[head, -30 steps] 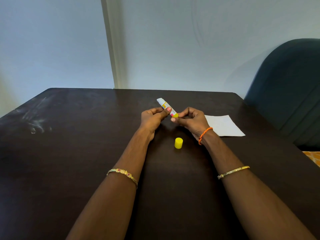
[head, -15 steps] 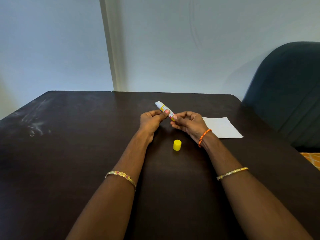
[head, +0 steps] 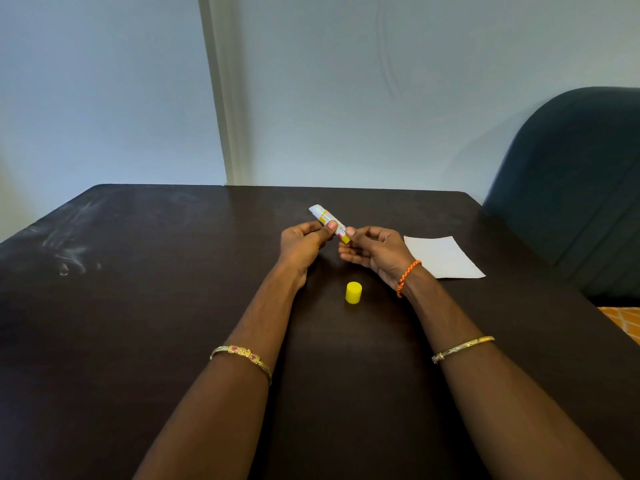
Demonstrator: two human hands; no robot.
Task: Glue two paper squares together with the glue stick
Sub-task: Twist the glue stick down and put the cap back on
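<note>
I hold the uncapped glue stick (head: 328, 218) above the middle of the dark table (head: 138, 306), its white tip tilted up and to the left. My left hand (head: 304, 242) grips the barrel between thumb and fingers. My right hand (head: 375, 251) pinches the yellow base end. The yellow cap (head: 353, 292) stands on the table just in front of my hands. White paper (head: 443, 258) lies flat to the right of my right hand; I cannot tell whether it is one square or two stacked.
A dark teal upholstered chair (head: 581, 188) stands at the table's right side. A pale wall runs right behind the table's far edge. Some smudges mark the tabletop at far left (head: 69, 258).
Both hands stay on the glue stick in nearly the same place. My right fingers have shifted slightly on the yellow base end. Cap and paper have not moved.
</note>
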